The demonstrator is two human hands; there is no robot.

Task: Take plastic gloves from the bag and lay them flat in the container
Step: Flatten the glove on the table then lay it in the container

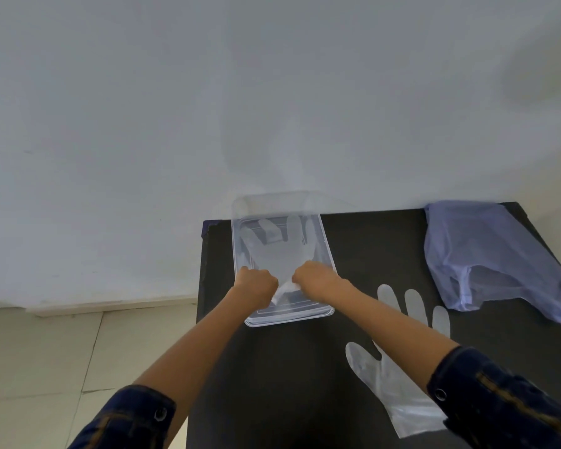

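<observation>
A clear rectangular plastic container [323,251] lies on the black table. Inside it a thin clear plastic glove [272,251] is spread with its fingers pointing away from me. My left hand [256,283] and my right hand [314,278] are both fisted over the container's near half, each pinching the glove's cuff edge. A second clear glove [399,377] lies flat on the table to the right, partly under my right forearm. The pale blue plastic bag [486,254] lies crumpled at the table's far right.
The black table [305,384] stands against a white wall [272,92], its left edge just beside the container. Pale floor tiles [46,367] show to the left below the table. My dark blue sleeves are rolled back at the bottom corners.
</observation>
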